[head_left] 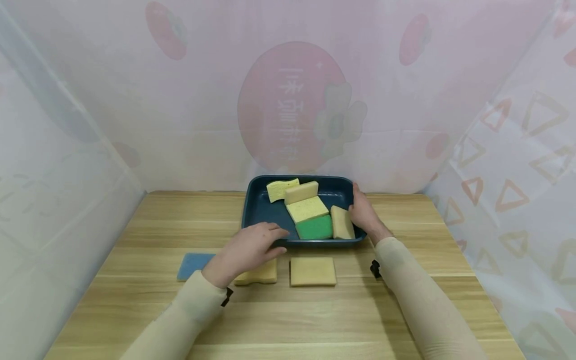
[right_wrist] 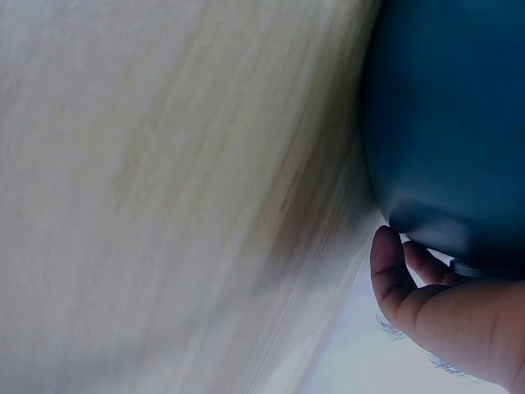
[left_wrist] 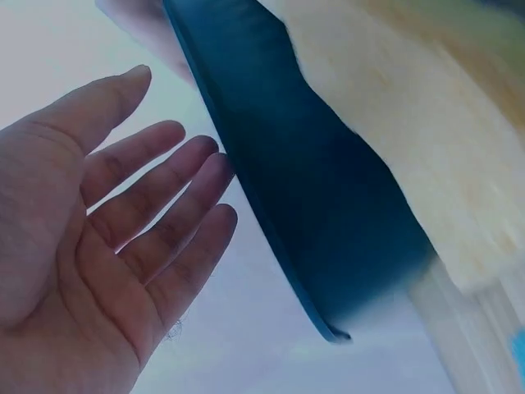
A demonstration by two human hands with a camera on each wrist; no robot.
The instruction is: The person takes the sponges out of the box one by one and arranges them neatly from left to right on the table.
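Here the right hand [head_left: 363, 210] grips the tray's [head_left: 263, 212] rim (left hand [head_left: 245, 250] spread flat beside it).

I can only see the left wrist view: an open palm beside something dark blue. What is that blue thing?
Observer: A tray on a wooden table, seen from the head view.
Operator: Is anything in it?
Observer: Five sponges: one green sponge, the rest yellow or tan.
Operator: What is the other hand doing?
Observer: The right hand grips the tray's right rim; the right wrist view shows its fingers under the edge.
Operator: Anything else on the table?
Observer: A blue sponge and two tan ones lie in front of the tray; the left hand hovers over one.
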